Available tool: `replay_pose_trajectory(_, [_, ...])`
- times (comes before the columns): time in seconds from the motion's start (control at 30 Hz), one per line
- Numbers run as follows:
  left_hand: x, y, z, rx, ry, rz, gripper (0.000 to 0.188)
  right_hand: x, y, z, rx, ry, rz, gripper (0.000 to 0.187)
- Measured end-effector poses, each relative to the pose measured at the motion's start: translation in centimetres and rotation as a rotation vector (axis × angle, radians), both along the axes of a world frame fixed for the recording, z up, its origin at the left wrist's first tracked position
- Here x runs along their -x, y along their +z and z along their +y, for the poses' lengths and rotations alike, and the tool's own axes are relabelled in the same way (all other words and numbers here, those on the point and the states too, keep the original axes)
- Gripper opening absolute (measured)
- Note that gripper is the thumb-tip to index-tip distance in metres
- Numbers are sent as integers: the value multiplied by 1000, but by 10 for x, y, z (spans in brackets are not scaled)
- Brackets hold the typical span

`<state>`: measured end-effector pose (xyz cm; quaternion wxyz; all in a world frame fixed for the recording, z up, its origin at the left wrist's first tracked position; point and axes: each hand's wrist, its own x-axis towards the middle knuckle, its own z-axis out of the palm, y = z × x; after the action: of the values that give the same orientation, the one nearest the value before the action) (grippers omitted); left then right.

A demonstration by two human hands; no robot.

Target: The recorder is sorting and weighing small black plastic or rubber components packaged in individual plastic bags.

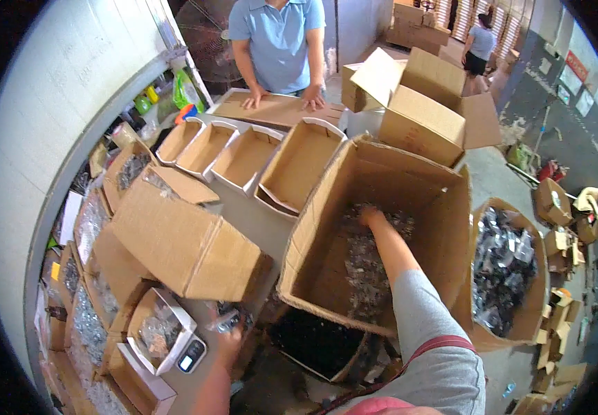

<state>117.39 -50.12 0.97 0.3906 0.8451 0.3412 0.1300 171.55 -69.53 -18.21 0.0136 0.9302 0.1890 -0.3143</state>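
Observation:
My right hand (pixel 368 216) reaches deep into a large open cardboard box (pixel 409 181). Small clear packets (pixel 364 277) cover part of its bottom, and my fingers are hidden among them. Low on the left, my left hand (pixel 227 340) is closed around small clear plastic packets (pixel 225 321) with dark bits in them. Beside that hand sit a small white-edged carton (pixel 187 317) with clear packets in it and a white device (pixel 191 355) with a lit screen. A bigger cardboard box (pixel 174 235) lies tilted just beyond.
Open trays (pixel 299 166) line the table's far side, where a person in a blue shirt (pixel 279 48) rests both hands on flat cardboard (pixel 243 107). Bins of clear parts (pixel 88 325) fill the left. A box of dark plastic bags (pixel 503 270) stands right; an open carton (pixel 423 117) stands behind.

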Motion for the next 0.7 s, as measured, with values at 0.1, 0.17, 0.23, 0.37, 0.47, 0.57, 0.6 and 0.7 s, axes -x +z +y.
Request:
replay_pose_trajectory(0.1, [-3, 25, -16, -39, 130, -11, 60, 87, -58, -12, 43, 129, -136, 63])
replay_pose_trajectory(0.17, [-3, 26, -18, 83, 188, -120, 63, 155, -42, -46, 5, 184, -272, 59])
replay_pose_trajectory(0.23, [14, -22, -3, 95, 171, -158, 63, 187, -56, -82, -5, 155, -318, 57])
replay_pose_trajectory(0.37, [2, -8, -6, 39, 137, -101, 60, 188, -112, -93, -38, 96, -248, 53])
replay_pose_trajectory(0.47, [-3, 6, -4, -48, 95, -44, 58, 177, -120, -83, 11, 138, -222, 47])
replay_pose_trajectory(0.57, [-2, -7, -3, -81, 122, -135, 60, 147, -118, -72, 145, 183, -151, 37])
replay_pose_trajectory(0.6, [0, 0, -4, -164, 105, 13, 63, 142, -108, -69, 228, 224, -59, 32])
replay_pose_trajectory(0.7, [11, -9, -2, -223, 131, 73, 71, 137, -44, -40, 318, 391, 204, 29])
